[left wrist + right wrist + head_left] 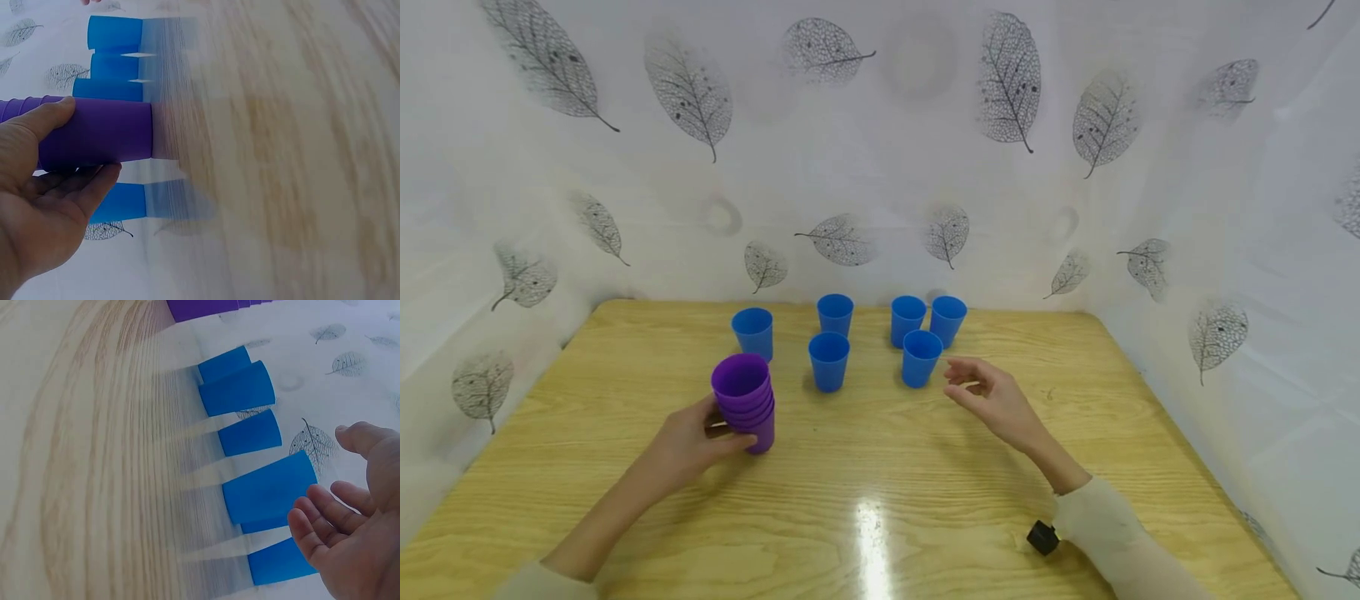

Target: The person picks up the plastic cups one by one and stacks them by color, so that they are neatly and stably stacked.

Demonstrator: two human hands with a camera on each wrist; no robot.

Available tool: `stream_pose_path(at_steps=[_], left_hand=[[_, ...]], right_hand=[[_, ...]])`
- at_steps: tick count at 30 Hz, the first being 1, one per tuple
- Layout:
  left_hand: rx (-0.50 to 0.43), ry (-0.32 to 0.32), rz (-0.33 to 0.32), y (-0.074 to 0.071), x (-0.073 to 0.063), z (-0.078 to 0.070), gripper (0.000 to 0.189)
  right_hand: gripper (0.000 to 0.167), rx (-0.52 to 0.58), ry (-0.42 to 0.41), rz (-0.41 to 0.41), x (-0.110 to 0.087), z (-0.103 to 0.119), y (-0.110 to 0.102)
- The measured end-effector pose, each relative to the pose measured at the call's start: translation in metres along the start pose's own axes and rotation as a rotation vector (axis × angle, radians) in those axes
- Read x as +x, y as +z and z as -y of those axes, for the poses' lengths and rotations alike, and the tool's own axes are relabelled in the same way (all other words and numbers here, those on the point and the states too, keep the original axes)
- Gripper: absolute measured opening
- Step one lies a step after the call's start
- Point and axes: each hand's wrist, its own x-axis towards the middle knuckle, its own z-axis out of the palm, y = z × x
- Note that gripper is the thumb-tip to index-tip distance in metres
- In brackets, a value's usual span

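My left hand grips a nested stack of purple cups, with the thumb on the near side and fingers around the far side. The stack is upright, mouths up; in the left wrist view its base is right at the tabletop. My right hand holds nothing, its fingers loosely bent beside a blue cup at the front right. From the right wrist, the fingertips overlap one of the blue cups.
Several more upright blue cups stand towards the back: one at the left, two in the middle, and two behind the front right cup. A small black block is by the right sleeve. Leaf-patterned cloth surrounds the wooden table.
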Motion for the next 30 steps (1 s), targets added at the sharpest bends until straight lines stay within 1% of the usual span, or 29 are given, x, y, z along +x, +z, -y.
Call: stream_pose_path(at_steps=[3,6,11,15,19,23,30], left_hand=[[0.005,-0.005,-0.007,-0.004,-0.002,0.002,0.062],[0.016,-0.016,-0.028,-0.009,-0.004,0.005,0.062],[0.082,-0.029,-0.080,-0.018,-0.005,0.009,0.061],[0.143,-0.063,-0.109,-0.027,-0.004,0.012,0.063],[0.176,-0.107,-0.128,-0.036,-0.001,0.016,0.067],[0.184,-0.128,-0.141,-0.045,0.001,0.022,0.071],[0.185,-0.157,-0.157,-0.055,0.005,0.027,0.074]], right_hand=[[0.043,0.004,0.015,-0.009,-0.001,-0.005,-0.003],[0.043,0.011,0.026,-0.019,0.000,-0.007,-0.006],[0.045,0.023,0.040,-0.031,0.001,-0.009,-0.009],[0.047,0.029,0.046,-0.036,0.004,-0.012,-0.011],[0.049,0.024,0.059,-0.040,0.008,-0.015,-0.012],[0.050,-0.004,0.067,-0.046,0.013,-0.017,-0.013],[0.054,-0.025,0.074,-0.022,0.021,-0.021,-0.011]])
